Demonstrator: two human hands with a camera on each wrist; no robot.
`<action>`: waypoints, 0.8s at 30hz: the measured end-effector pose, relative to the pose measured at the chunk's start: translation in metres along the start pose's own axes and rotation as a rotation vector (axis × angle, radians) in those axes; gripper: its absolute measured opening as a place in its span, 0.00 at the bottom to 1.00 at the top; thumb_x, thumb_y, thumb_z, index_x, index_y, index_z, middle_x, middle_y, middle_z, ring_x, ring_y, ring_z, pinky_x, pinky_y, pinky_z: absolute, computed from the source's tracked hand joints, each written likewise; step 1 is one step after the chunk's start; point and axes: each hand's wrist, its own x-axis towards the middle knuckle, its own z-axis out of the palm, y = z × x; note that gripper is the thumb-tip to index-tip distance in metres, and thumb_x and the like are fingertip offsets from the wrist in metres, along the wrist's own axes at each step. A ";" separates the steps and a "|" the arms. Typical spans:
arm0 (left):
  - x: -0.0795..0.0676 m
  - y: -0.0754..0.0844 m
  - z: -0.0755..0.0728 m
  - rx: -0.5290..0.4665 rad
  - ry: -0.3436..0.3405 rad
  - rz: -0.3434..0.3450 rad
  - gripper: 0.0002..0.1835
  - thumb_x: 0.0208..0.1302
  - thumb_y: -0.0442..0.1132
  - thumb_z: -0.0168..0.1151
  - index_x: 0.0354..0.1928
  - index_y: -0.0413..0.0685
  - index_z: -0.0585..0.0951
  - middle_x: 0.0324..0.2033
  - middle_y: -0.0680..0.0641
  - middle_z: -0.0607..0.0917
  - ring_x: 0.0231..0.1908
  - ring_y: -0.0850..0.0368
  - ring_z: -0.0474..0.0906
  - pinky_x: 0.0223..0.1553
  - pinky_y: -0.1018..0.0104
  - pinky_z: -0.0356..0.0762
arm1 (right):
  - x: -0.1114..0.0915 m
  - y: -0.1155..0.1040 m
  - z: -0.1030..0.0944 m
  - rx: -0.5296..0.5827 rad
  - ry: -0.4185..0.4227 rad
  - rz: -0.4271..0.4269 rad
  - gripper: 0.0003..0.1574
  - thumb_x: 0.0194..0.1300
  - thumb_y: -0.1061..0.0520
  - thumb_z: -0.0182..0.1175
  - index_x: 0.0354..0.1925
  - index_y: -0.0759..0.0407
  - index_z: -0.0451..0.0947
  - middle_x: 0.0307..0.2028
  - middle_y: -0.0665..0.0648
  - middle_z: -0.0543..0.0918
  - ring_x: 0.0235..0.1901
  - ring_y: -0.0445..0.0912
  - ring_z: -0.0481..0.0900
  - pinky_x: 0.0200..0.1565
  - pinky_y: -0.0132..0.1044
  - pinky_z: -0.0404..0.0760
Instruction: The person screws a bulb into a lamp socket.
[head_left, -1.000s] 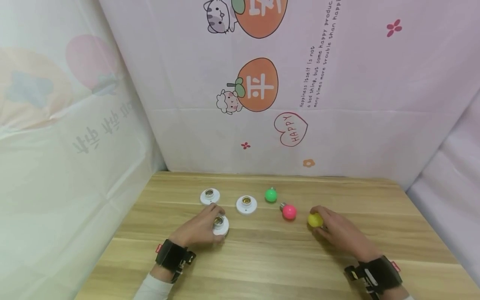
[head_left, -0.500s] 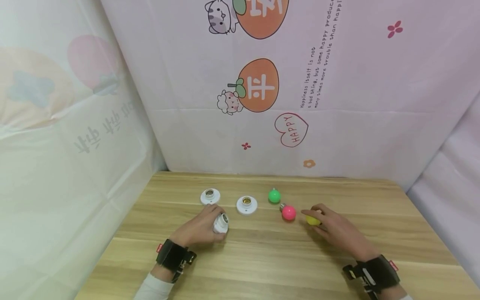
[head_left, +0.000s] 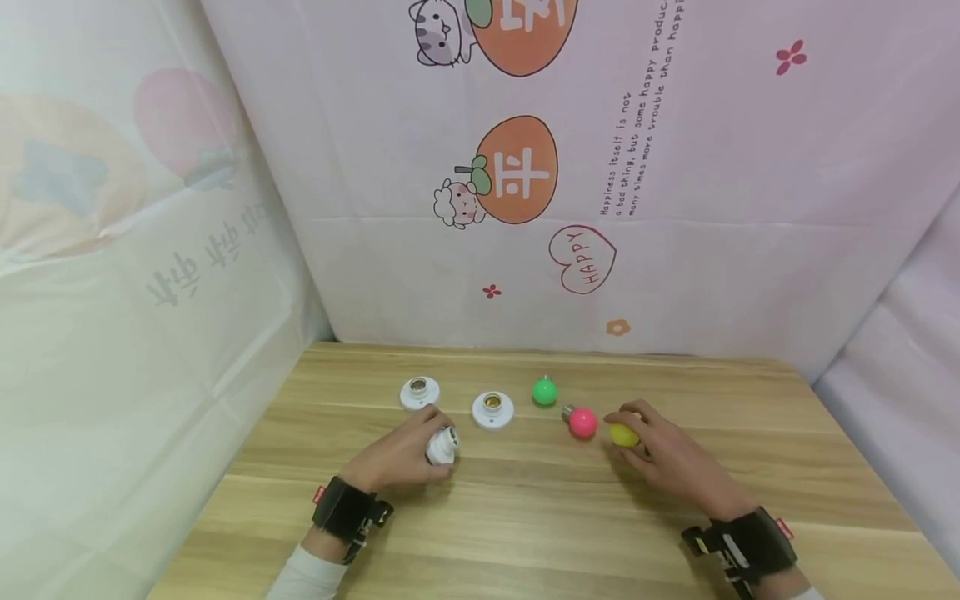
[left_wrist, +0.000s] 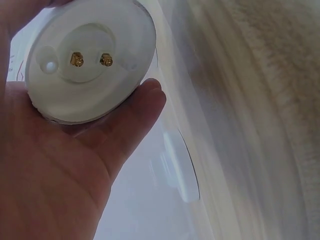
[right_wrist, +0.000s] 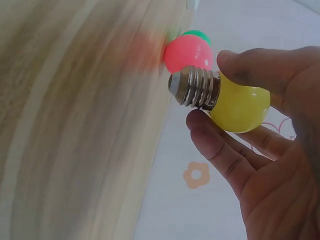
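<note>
My left hand (head_left: pixel 408 450) grips a white lamp socket (head_left: pixel 442 447) by its round base. The socket is tilted, its opening facing right; in the left wrist view the underside of the base (left_wrist: pixel 95 95) shows two brass screws. At the right, my right hand (head_left: pixel 667 454) holds a yellow light bulb (head_left: pixel 622 434) between thumb and fingers. Its silver screw base (right_wrist: pixel 195 87) points away from the palm in the right wrist view. Just left of that hand lies a pink bulb (head_left: pixel 582 422).
Two more white lamp sockets stand on the wooden table (head_left: pixel 525 517): one at the back left (head_left: pixel 419 393), another nearer the middle (head_left: pixel 492 411). A green bulb (head_left: pixel 544 392) lies behind the pink one. Printed white cloth (head_left: pixel 375 275) hangs behind the table and along its sides.
The left hand has tipped its socket from upright to tilted right. My right hand has lifted and turned the yellow bulb, shifting slightly left. The green and pink bulbs have shifted slightly.
</note>
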 end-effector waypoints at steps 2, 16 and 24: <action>0.001 0.001 0.000 -0.002 -0.001 -0.002 0.26 0.50 0.52 0.69 0.51 0.57 0.74 0.46 0.58 0.69 0.40 0.63 0.71 0.40 0.69 0.76 | 0.002 -0.001 -0.001 0.008 -0.001 -0.011 0.34 0.54 0.57 0.69 0.60 0.52 0.72 0.55 0.53 0.71 0.37 0.40 0.75 0.33 0.33 0.81; 0.008 0.004 -0.003 -0.062 -0.004 0.026 0.24 0.50 0.50 0.69 0.48 0.56 0.72 0.46 0.57 0.69 0.39 0.62 0.72 0.38 0.70 0.77 | 0.009 -0.007 -0.002 0.028 -0.009 0.020 0.33 0.55 0.57 0.68 0.59 0.54 0.70 0.54 0.49 0.74 0.51 0.42 0.75 0.48 0.40 0.81; 0.011 0.008 -0.003 -0.042 -0.005 0.024 0.25 0.50 0.51 0.69 0.50 0.57 0.72 0.45 0.58 0.71 0.40 0.63 0.72 0.39 0.70 0.77 | 0.013 -0.011 -0.003 0.022 0.012 -0.001 0.33 0.56 0.52 0.69 0.58 0.54 0.69 0.52 0.51 0.76 0.48 0.43 0.78 0.46 0.41 0.82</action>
